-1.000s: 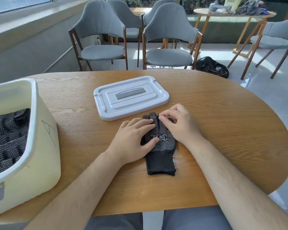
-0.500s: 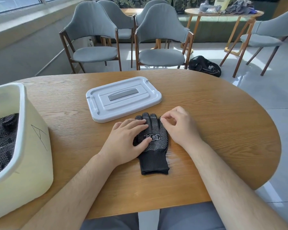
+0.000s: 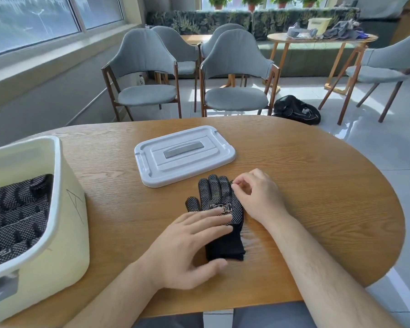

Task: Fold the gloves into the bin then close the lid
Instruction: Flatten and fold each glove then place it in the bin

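Left hand (image 3: 189, 247) flat on glove (image 3: 214, 194), edge pinch by right hand (image 3: 258, 196).

Bin (image 3: 64, 209) cut off by the frame's left edge; its wall hides part of the stacked gloves (image 3: 14, 216). Left hand (image 3: 187, 247) covers the lower palm of the glove (image 3: 214, 192). Fingers of the right hand (image 3: 258, 195) curl at the glove's edge; a pinch cannot be confirmed. Far-table clutter (image 3: 336, 31), upper right: indistinct.

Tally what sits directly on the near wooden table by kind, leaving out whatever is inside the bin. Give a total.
bin: 1
lid: 1
glove: 1 seen, lying flat; whether a second lies under it cannot be told
Total: 3
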Demonstrator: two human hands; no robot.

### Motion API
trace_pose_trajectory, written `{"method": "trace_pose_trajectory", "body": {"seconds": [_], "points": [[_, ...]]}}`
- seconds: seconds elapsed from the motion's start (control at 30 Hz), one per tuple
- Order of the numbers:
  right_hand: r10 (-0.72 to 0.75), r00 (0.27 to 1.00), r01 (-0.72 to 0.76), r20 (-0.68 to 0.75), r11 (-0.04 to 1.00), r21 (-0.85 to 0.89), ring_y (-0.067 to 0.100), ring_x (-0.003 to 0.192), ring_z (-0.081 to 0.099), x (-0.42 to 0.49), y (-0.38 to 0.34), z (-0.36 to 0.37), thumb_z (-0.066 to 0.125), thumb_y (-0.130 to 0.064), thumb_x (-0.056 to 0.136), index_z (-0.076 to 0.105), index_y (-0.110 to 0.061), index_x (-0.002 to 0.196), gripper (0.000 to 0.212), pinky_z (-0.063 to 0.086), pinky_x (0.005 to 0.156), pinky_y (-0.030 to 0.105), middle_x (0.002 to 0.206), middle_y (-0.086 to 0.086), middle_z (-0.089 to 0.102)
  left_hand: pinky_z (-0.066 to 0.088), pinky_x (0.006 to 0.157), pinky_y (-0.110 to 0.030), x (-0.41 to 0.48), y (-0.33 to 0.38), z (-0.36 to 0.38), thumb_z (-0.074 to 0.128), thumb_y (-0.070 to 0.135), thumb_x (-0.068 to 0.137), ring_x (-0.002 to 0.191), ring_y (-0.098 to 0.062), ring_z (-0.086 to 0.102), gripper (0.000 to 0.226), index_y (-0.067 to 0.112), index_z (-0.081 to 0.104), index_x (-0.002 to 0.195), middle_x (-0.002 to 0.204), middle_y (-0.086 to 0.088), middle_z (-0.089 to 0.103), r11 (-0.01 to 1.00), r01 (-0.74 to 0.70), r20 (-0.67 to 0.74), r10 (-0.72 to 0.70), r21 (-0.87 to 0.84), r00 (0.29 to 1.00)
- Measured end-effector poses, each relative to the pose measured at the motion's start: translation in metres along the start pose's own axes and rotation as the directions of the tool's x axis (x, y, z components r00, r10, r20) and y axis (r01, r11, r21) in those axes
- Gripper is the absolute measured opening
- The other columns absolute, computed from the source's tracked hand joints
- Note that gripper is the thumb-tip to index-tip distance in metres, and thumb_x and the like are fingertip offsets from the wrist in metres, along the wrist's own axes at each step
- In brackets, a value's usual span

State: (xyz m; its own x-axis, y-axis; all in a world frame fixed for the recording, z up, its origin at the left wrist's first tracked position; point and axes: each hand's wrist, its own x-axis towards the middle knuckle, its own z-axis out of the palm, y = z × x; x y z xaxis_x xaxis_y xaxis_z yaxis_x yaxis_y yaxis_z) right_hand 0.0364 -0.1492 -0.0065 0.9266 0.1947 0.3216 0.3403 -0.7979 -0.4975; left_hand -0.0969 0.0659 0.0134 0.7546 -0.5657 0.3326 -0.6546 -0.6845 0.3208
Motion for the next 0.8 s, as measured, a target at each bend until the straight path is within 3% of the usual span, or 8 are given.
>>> {"method": "trace_pose_trajectory", "body": {"seconds": [0.13,0.27,0.43,0.6,0.8], "points": [[0.001,1.000,-0.001,0.009,1.000,-0.019,0.011,0.097,0.055,0.000,-0.002,0.000,0.060,-0.046,0.096,0.068,-0.037,0.100,0.013,0.050,0.080,0.032,0.098,-0.017,0.054,0.034,0.118,-0.035,-0.005,-0.001,0.002,0.057,0.061,0.094,0.150,0.003,0.022,0.061,0.026,0.057,0.143,0.158,0.017,0.039,0.999,0.020,0.079,-0.023,0.034,0.997],[0.024,1.000,-0.024,-0.006,1.000,0.008,0.013,0.108,0.054,-0.006,-0.005,-0.004,0.060,-0.046,0.096,0.063,-0.034,0.120,0.027,0.048,0.086,0.032,0.113,-0.013,0.052,0.038,0.115,-0.033,-0.008,0.001,0.003,0.066,0.048,0.093,0.146,-0.003,0.035,0.046,0.024,0.065,0.132,0.153,0.014,0.047,0.999,0.018,-0.015,-0.018,0.034,1.000],[-0.199,0.970,0.223,-0.138,0.956,0.189,0.009,0.108,0.051,-0.042,-0.016,-0.017,0.065,-0.029,0.094,0.072,-0.025,0.105,0.013,0.043,0.099,0.030,0.109,-0.014,0.058,0.049,0.092,-0.033,-0.012,0.001,0.004,0.068,0.047,0.091,0.116,-0.007,0.058,0.030,0.026,0.072,0.112,0.124,0.015,0.063,0.998,0.047,-0.101,-0.041,0.053,0.994],[-0.455,0.884,0.437,0.105,0.885,0.161,0.009,0.124,0.052,-0.084,-0.021,-0.032,0.075,-0.056,0.082,0.075,-0.028,0.109,0.039,0.041,0.107,0.030,0.128,-0.016,0.061,0.047,0.088,-0.025,-0.010,-0.001,0.010,0.069,0.038,0.091,0.107,-0.008,0.064,0.019,0.022,0.074,0.099,0.115,0.015,0.069,0.994,0.055,-0.167,-0.039,0.093,0.985],[-0.464,0.881,0.450,0.092,0.882,0.143,0.013,0.121,0.053,-0.097,-0.024,-0.034,0.075,-0.033,0.084,0.075,-0.023,0.111,0.028,0.048,0.101,0.034,0.130,-0.009,0.058,0.051,0.085,-0.032,-0.012,-0.003,0.012,0.061,0.037,0.096,0.102,-0.011,0.065,0.022,0.018,0.071,0.100,0.112,0.013,0.071,0.994,0.079,-0.193,-0.063,0.074,0.979]]}}
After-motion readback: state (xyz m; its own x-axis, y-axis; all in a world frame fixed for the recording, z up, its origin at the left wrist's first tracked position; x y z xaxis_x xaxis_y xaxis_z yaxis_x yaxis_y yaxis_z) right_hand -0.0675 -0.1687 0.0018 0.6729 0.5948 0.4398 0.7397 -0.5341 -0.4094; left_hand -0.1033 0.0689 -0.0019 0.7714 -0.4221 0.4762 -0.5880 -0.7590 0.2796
